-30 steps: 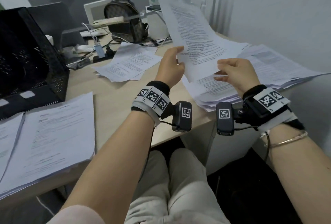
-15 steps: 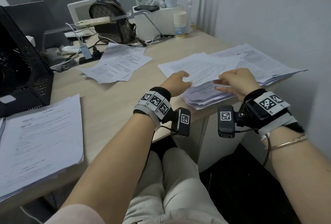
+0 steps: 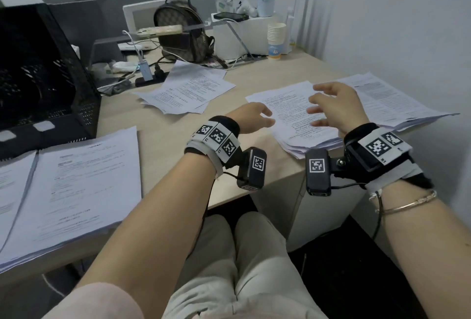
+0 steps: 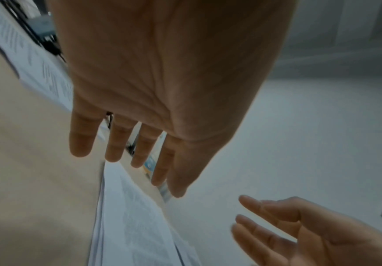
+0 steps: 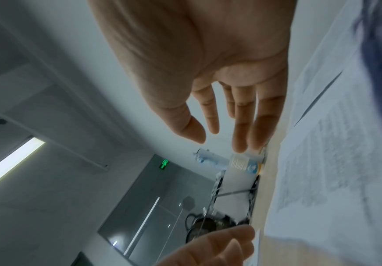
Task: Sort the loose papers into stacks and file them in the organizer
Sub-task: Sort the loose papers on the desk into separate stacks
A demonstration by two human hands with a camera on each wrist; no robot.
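The pale wooden surface point(image 3: 163, 140) carries everything I am working with. At its far left stands my black perforated metal organizer point(image 3: 38, 84); what its trays hold I cannot tell. In front of it, at the near left edge, lie two squared stacks of white printed papers point(image 3: 76, 186), the nearer corners reaching the surface's edge. To my right a wide, loose heap of white printed papers point(image 3: 293, 115) spreads along the wall, its near corner overhanging the edge by my right wrist. A smaller fan of white printed sheets point(image 3: 188, 89) lies farther back in the middle, with bare wood between it and the heap.

My left hand point(image 3: 251, 117) hovers at the heap's left border, fingers straight and spread, its grip holding nothing. My right hand point(image 3: 336, 107) hangs above the heap's middle, fingers loosely extended, its grip likewise holding nothing. The two palms face each other, near but apart.
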